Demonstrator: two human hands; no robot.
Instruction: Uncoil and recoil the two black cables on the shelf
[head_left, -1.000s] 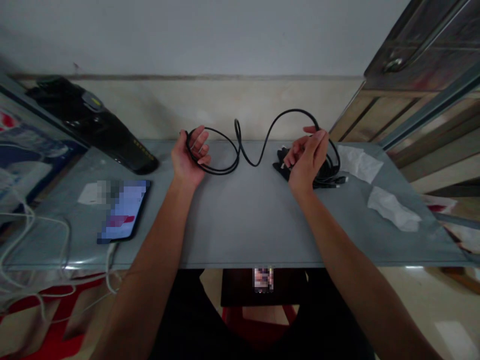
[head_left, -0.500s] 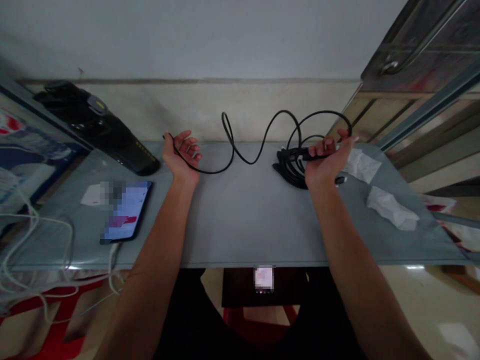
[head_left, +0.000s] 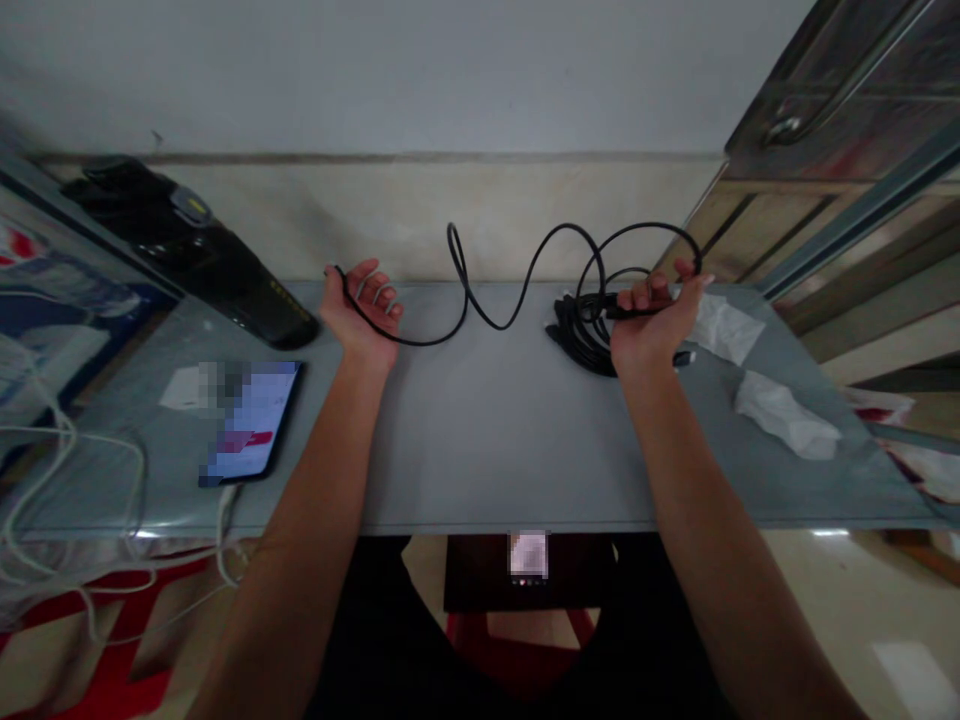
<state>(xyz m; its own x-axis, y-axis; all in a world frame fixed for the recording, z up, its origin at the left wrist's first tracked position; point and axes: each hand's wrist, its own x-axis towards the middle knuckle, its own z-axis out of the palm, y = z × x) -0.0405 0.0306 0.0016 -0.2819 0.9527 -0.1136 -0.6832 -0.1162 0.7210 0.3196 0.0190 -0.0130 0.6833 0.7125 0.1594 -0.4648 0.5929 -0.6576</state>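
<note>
A black cable runs in loose loops between my two hands. My left hand, palm up with curled fingers, has one end of it lying across the palm and over the thumb side. My right hand, also palm up, is closed on the cable, which bends up over the fingertips; a thick black plug end sticks out to its left. Beside and partly behind that hand, a coiled black bundle rests on the grey table. Another connector end shows just right of the wrist.
On the grey table, a lit phone lies at the left, with a black cylindrical object behind it. Crumpled white wrappers lie at the right. White cables hang over the left edge. A wall stands behind.
My left hand has shifted very slightly left with the cable. Otherwise the hands and the cable look nearly the same.
</note>
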